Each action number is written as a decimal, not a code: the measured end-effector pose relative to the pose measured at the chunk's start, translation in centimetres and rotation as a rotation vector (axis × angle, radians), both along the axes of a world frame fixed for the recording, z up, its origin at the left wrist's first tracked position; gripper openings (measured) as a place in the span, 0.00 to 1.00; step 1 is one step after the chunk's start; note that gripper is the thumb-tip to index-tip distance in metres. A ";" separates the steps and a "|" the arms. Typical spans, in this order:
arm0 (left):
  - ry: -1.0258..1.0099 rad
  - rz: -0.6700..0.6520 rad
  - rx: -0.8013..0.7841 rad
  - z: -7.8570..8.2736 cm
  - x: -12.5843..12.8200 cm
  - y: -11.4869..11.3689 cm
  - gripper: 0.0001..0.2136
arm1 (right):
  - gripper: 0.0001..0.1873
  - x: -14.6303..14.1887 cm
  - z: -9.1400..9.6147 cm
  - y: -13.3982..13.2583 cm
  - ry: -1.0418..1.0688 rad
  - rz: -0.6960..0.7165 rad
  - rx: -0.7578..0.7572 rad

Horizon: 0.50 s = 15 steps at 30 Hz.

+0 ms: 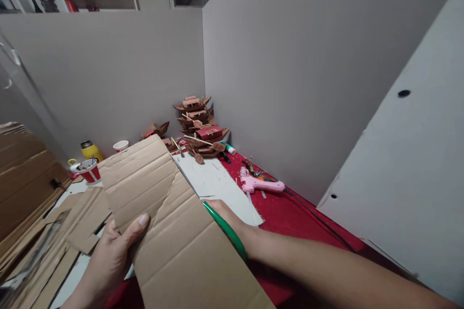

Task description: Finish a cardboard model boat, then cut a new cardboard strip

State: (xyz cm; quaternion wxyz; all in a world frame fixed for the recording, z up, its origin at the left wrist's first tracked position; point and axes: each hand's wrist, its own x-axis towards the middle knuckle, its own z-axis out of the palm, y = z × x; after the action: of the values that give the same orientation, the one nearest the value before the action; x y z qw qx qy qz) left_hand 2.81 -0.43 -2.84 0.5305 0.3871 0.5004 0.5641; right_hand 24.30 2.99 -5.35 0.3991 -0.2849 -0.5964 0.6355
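Note:
A large piece of brown corrugated cardboard, creased across its face, is tilted up in front of me. My left hand grips its left edge, thumb pressed on the near face and fingers behind. At the right edge, my right hand reaches behind the cardboard; its fingers are hidden, so what they hold or touch does not show. A glossy green curved band, like a bangle, lies along the right wrist, close to the cardboard's edge.
Cardboard scraps lie at left, near a yellow bottle and a red-and-white cup. Small brown model boats are stacked at the back corner. A pink glue gun with a black cord rests on the red cloth, beside a grey partition.

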 end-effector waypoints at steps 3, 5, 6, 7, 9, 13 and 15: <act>-0.011 0.029 -0.007 0.1 0.2 -0.2 0.30 | 0.21 -0.3 0.1 -0.6 0.099 0.051 -0.160; -0.007 0.060 -0.017 0.3 0.4 -0.3 0.29 | 0.20 -0.3 -0.2 -0.5 0.089 0.058 -0.169; -0.006 0.071 -0.019 0.4 0.5 -0.4 0.29 | 0.20 -0.2 -0.4 -0.3 0.058 0.043 -0.134; -0.007 0.080 -0.014 0.5 0.6 -0.4 0.29 | 0.19 -0.1 -0.6 0.0 0.014 0.016 -0.073; -0.012 0.083 -0.007 0.5 0.7 -0.5 0.29 | 0.16 0.1 -0.8 0.6 -0.083 -0.055 0.068; 0.003 0.052 -0.084 0.0 1.0 -0.9 0.27 | 0.17 0.5 -0.4 1.0 -0.149 -0.120 0.166; 0.000 0.034 -0.108 -0.2 1.3 -1.1 0.26 | 0.17 0.5 -0.1 0.8 -0.122 -0.104 0.148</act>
State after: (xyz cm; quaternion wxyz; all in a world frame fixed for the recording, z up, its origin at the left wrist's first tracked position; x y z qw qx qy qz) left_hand 4.06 -1.50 -3.05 0.5410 0.3497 0.5365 0.5451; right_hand 24.84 3.83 -5.44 0.4147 -0.3233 -0.6491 0.5497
